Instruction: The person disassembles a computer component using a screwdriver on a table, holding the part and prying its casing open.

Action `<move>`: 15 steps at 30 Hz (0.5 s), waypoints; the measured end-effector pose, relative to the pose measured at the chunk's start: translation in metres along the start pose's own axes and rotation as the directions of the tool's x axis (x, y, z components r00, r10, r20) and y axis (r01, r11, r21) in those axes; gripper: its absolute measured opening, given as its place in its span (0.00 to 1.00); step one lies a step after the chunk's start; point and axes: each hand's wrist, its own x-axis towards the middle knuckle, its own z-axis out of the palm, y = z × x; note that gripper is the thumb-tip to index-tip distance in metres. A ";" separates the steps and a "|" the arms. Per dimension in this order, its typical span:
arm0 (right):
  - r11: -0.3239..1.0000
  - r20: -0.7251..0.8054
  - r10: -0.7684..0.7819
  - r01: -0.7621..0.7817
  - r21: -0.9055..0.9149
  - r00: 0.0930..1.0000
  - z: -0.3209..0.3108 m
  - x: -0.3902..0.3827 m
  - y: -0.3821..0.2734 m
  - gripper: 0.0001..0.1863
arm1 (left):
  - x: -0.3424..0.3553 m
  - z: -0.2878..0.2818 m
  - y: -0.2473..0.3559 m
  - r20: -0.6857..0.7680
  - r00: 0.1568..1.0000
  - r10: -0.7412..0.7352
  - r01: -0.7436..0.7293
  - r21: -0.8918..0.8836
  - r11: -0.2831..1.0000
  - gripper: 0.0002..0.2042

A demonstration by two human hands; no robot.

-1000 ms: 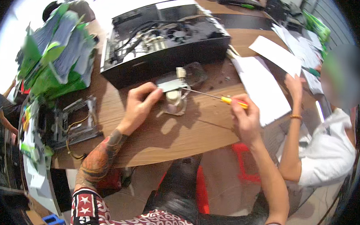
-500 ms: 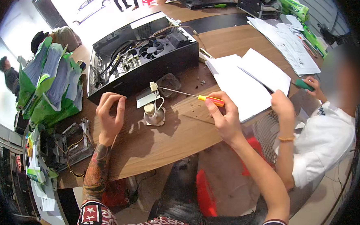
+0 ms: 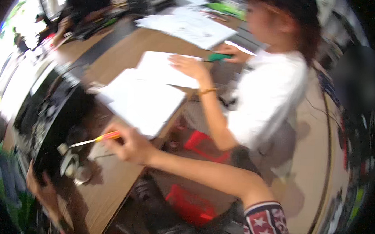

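The picture is smeared by motion. My right hand point(image 3: 129, 143) is closed round the yellow and red handle of a screwdriver point(image 3: 106, 136). Its metal shaft points left, the tip at or close to a small white connector point(image 3: 63, 148); contact cannot be made out. White wires run from that connector to a small round lamp-like part point(image 3: 82, 175) on the table. At the lower left, my left hand point(image 3: 43, 190) is beside the black computer case point(image 3: 53, 129), thumb apart from the fingers, nothing visible in it.
White paper sheets point(image 3: 143, 102) lie on the wooden table point(image 3: 100, 203). To the right a co-worker in a white shirt point(image 3: 264, 100) rests one hand on paper and holds a green-handled tool point(image 3: 219, 57) in the other. A red stool point(image 3: 189, 206) stands below the table edge.
The view has swung to the right, so the table and case now appear further left. My right hand still holds the screwdriver toward the connector. The co-worker's near hand has come down on the paper.
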 end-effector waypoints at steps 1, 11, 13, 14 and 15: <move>1.000 0.017 0.008 -0.008 0.004 1.000 0.002 0.003 -0.002 0.14 | -0.009 0.003 -0.020 0.068 0.997 -0.021 0.021 0.007 1.000 0.21; 0.993 -0.042 -0.121 0.120 -0.014 0.992 0.007 0.002 0.000 0.12 | -0.003 0.010 -0.028 0.123 0.990 -0.063 0.060 0.026 0.998 0.21; 0.992 -0.019 -0.117 0.116 -0.040 0.993 0.010 -0.001 0.007 0.12 | -0.009 0.018 -0.044 0.098 0.995 -0.035 0.032 0.037 0.999 0.21; 0.991 0.008 -0.115 0.115 -0.070 0.993 0.010 -0.003 0.010 0.12 | -0.011 0.023 -0.051 0.069 0.998 -0.011 0.008 0.047 0.999 0.21; 0.993 0.027 -0.101 0.103 -0.056 0.994 0.008 -0.001 0.003 0.12 | -0.005 0.006 -0.026 0.086 0.996 -0.028 0.023 0.063 0.998 0.21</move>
